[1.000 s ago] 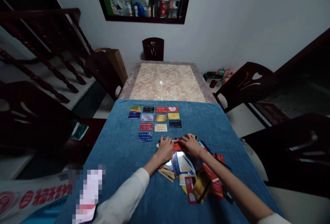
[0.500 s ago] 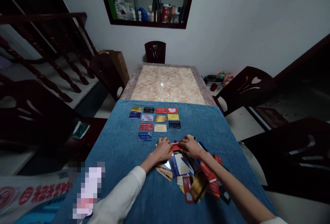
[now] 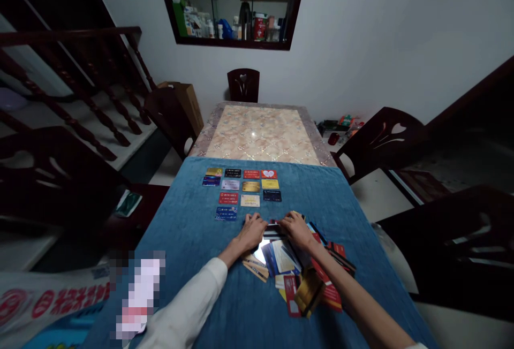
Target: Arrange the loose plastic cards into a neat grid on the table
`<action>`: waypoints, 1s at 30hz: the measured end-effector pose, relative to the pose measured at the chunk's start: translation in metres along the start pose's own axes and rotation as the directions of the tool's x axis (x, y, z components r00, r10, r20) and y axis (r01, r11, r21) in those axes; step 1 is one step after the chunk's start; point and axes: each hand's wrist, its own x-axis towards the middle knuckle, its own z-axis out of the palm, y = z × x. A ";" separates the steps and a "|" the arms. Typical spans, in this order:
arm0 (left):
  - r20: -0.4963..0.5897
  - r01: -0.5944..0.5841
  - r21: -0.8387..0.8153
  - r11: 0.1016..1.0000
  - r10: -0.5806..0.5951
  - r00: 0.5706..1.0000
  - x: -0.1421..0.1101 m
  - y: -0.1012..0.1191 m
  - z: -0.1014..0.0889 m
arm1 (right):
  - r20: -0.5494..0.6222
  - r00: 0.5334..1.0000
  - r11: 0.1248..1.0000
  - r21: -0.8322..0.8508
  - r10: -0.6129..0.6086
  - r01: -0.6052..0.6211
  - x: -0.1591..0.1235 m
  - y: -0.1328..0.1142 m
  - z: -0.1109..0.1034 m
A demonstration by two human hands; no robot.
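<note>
My left hand point(image 3: 254, 233) and my right hand point(image 3: 297, 231) are both closed at the near edge of the laid-out cards. Between them is a plastic card point(image 3: 273, 233) with a dark stripe, its ends pinched in my fingers. Below and to the right spreads a loose pile of cards: a white one point(image 3: 284, 257), a red one point(image 3: 293, 295), a gold one point(image 3: 310, 291) and tan ones point(image 3: 256, 268). Farther off, several cards lie face up in rough rows, among them a blue card point(image 3: 226, 213) and a cream card point(image 3: 250, 200). My right forearm hides part of the pile.
A blue cloth point(image 3: 193, 263) covers the near table; the far half has a patterned tabletop point(image 3: 261, 129). A blurred-out object point(image 3: 138, 295) lies at the left edge. Dark wooden chairs point(image 3: 243, 85) stand around the table. A glass cabinet point(image 3: 233, 12) is set in the wall.
The card between my hands showed red before; now a pale face with a dark stripe shows. The view has tilted slightly upward, and both hands stay nearly in place.
</note>
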 end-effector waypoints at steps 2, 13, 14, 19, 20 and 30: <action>0.001 0.040 -0.026 0.999 -0.040 0.999 0.002 -0.001 -0.001 | -0.006 0.999 0.999 0.010 0.039 -0.039 0.000 -0.003 0.000; -0.046 0.160 -0.180 0.971 -0.171 0.984 0.013 -0.009 0.004 | -0.041 0.970 0.964 0.125 0.240 -0.233 0.004 -0.012 0.001; -0.051 0.171 -0.195 0.966 -0.184 0.982 0.012 -0.010 0.005 | -0.040 0.970 0.963 0.131 0.242 -0.235 0.004 -0.012 0.002; -0.063 0.191 -0.247 0.950 -0.213 0.975 0.011 -0.012 0.008 | -0.050 0.963 0.958 0.126 0.263 -0.256 0.003 -0.011 0.004; -0.063 0.194 -0.252 0.948 -0.217 0.974 0.011 -0.012 0.009 | -0.052 0.962 0.957 0.130 0.269 -0.261 0.003 -0.011 0.004; -0.057 0.231 -0.262 0.937 -0.254 0.966 0.014 -0.017 0.017 | -0.128 0.946 0.939 0.220 0.298 -0.265 0.000 -0.007 0.009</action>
